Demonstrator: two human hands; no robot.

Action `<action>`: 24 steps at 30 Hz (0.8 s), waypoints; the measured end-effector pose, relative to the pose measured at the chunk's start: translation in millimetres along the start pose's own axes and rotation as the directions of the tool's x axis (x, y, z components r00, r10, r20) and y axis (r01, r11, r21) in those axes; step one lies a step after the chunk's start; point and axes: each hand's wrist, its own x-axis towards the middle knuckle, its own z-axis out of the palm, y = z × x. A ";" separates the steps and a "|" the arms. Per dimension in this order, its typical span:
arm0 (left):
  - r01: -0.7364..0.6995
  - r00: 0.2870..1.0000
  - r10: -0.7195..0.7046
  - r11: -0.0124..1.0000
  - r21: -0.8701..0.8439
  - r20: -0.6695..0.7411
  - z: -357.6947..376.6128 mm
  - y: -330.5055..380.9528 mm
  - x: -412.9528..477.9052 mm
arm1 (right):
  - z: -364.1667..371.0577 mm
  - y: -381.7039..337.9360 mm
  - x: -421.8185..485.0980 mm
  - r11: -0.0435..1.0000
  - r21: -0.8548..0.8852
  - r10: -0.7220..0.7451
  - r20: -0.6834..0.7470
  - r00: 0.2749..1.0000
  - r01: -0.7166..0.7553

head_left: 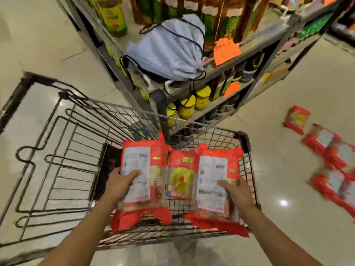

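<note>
Left hand [120, 184] gripping red packet [153, 164], right hand [237, 192] gripping second packet [233, 166], white barcode labels [137, 162] under both thumbs, print unreadable

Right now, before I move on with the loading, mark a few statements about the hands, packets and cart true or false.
1. The left hand grips a red plastic packet with a white label. True.
2. The right hand holds nothing. False: its fingers hold a second red white-labelled packet.
3. A third red packet with a yellow design lies between those two in the black wire shopping cart. True.
4. No packets lie on the floor. False: several loose red packets lie on the tiles to the right.
5. The pale blue drawstring bag hangs from the cart. False: it rests on the grey metal shelf.
</note>
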 end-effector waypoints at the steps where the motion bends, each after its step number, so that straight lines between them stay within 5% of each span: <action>1: -0.001 1.000 0.000 1.000 0.020 0.012 3.7 -6.5 20.2 | 7.6 7.2 11.5 1.000 -0.003 0.015 -0.027 1.000 -0.016; 15: 0.000 1.000 -0.005 0.989 0.148 0.027 57.0 -97.4 184.3 | 54.2 72.6 154.8 0.973 -0.222 -0.009 -0.275 0.961 -0.055; 24: -0.141 0.984 0.177 0.866 0.480 -0.029 66.3 -66.2 161.4 | 57.4 80.2 167.3 0.834 -0.552 -0.113 -0.134 0.985 0.020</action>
